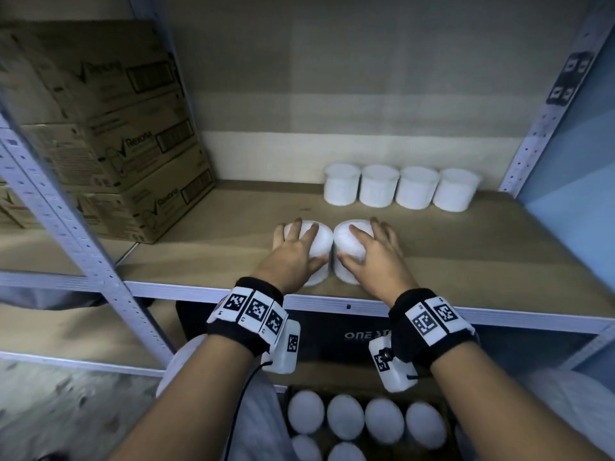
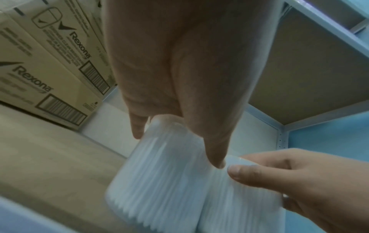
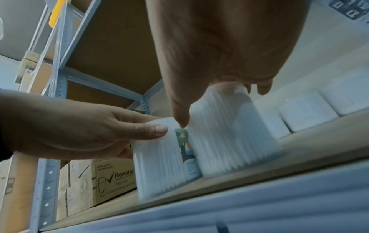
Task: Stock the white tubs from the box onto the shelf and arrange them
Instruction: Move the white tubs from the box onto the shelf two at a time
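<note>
Both hands are on tubs near the front edge of the shelf (image 1: pixel 499 261). The left hand (image 1: pixel 293 257) is curled over the left tub (image 1: pixel 321 251), the right hand (image 1: pixel 376 257) clamps the right tub (image 1: pixel 346 241), and the two tubs touch. Four more white tubs (image 1: pixel 399 189) are lined up at 1 o'clock against the back wall. Rexona cartons (image 1: pixel 109 144) are stacked at 10 o'clock. The box (image 1: pixel 366 424) of tubs sits at 6 o'clock, below the shelf.
</note>
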### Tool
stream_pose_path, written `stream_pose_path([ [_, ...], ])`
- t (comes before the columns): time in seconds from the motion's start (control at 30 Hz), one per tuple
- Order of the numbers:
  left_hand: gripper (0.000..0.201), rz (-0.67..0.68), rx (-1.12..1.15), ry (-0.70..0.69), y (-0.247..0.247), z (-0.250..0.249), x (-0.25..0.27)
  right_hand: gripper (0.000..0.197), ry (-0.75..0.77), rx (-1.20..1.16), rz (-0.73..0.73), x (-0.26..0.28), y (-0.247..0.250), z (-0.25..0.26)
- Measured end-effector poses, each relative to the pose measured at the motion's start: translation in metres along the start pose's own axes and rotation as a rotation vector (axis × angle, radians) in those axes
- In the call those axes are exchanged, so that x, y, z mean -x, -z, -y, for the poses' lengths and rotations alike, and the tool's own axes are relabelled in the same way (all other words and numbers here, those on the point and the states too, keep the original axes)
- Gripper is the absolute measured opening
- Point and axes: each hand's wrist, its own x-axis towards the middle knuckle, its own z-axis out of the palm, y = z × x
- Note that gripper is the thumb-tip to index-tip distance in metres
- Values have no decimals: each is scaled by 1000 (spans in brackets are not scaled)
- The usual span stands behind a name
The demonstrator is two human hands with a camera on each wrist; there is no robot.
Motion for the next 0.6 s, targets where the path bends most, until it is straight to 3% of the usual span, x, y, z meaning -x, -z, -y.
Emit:
stream_pose_path([
  [0.3,57,-185,32,-107,14,-6,8,46,85,24,-67,3,20,5],
  [0.47,41,-186,42,-133,16,-11,14,33,130,43,19,1,26,4],
  [0.6,33,-221,40,-140,11,-12,16,31,157,44,1,2,24,2],
])
